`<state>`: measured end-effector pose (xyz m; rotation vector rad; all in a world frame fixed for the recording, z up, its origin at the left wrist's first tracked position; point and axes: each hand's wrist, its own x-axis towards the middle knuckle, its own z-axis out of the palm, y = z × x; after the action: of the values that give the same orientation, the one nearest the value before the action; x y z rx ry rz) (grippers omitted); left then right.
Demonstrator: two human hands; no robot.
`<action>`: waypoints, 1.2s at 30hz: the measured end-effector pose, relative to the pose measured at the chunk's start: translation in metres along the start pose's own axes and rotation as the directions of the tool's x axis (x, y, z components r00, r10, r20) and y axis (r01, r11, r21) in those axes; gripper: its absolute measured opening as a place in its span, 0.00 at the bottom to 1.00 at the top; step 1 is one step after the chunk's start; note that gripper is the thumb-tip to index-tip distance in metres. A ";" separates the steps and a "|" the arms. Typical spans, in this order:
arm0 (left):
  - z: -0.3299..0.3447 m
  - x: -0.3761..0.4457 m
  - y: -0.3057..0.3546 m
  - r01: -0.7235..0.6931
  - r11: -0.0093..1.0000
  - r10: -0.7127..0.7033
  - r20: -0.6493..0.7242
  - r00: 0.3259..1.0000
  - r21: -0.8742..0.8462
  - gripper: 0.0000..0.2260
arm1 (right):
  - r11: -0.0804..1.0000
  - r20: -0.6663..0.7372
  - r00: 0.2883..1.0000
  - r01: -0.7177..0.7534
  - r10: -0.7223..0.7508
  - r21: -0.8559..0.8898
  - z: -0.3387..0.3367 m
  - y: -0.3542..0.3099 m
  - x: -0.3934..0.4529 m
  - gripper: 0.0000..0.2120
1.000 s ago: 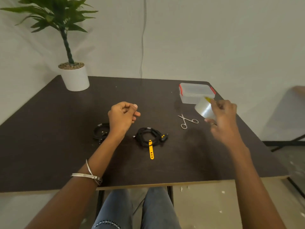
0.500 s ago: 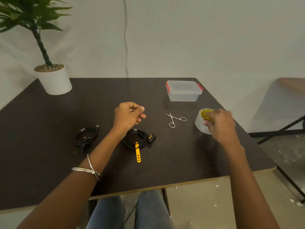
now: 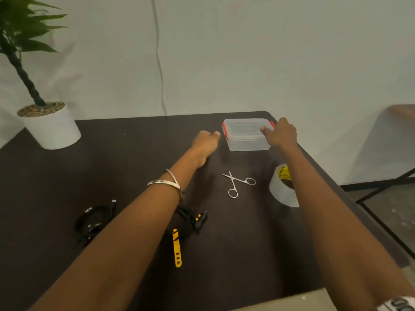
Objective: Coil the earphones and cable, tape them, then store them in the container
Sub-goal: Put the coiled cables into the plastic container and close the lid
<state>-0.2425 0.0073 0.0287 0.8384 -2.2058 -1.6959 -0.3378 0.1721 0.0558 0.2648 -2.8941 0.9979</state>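
A clear plastic container [image 3: 244, 135] with red clips and its lid on stands at the far right of the dark table [image 3: 134, 164]. My right hand [image 3: 280, 134] grips its right end, thumb on the lid. My left hand [image 3: 205, 142] hovers just left of it, fingers curled, holding nothing. A black coiled cable [image 3: 95, 221] lies near left. A second black coil [image 3: 190, 221] with a yellow strap [image 3: 176, 248] lies partly under my left forearm. The clear tape roll [image 3: 281, 189] rests on the table, half hidden by my right forearm.
Small steel scissors [image 3: 235, 184] lie between the tape roll and my left arm. A potted plant in a white pot [image 3: 50, 126] stands at the far left corner. The table's right edge runs close to the tape roll; a wall is right behind the table.
My right hand set the tape roll down on the table and reached forward to the container. My left hand moved forward from above the coil to the container's left side.
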 end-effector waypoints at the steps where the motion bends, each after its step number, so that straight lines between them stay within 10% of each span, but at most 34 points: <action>1: 0.005 0.005 0.001 0.006 1.000 -0.006 0.051 0.999 0.002 0.16 | 1.000 0.033 0.999 -0.005 0.005 -0.003 0.001 0.000 0.003 0.28; 6: 0.020 0.003 0.013 0.080 0.977 -0.035 0.226 0.974 -0.196 0.15 | 0.999 0.088 0.996 -0.008 0.004 0.043 0.005 0.002 0.008 0.26; 15: -0.022 -0.008 -0.001 -0.047 0.899 -0.015 -0.137 0.990 -0.436 0.05 | 0.885 0.031 0.999 0.007 -0.024 0.465 0.012 -0.026 -0.032 0.31; 20: -0.091 -0.033 -0.028 -0.132 0.941 0.017 -0.346 0.938 -0.311 0.01 | 0.791 0.190 0.978 -0.051 -0.083 0.610 0.039 -0.063 -0.073 0.43; 29: -0.174 -0.085 -0.080 -0.041 0.999 0.026 -0.493 0.870 -0.019 0.17 | 0.780 0.393 0.891 -0.076 -0.226 0.621 0.092 -0.093 -0.133 0.14; 36: -0.188 -0.090 -0.093 0.005 1.000 0.002 -0.448 0.894 0.013 0.18 | 0.832 0.236 0.965 -0.037 -0.114 0.553 0.099 -0.094 -0.154 0.17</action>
<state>-0.0461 -0.1081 0.0116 1.1060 -1.8989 -1.3181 -0.1704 0.0595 0.0158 0.5168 -2.7084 1.9183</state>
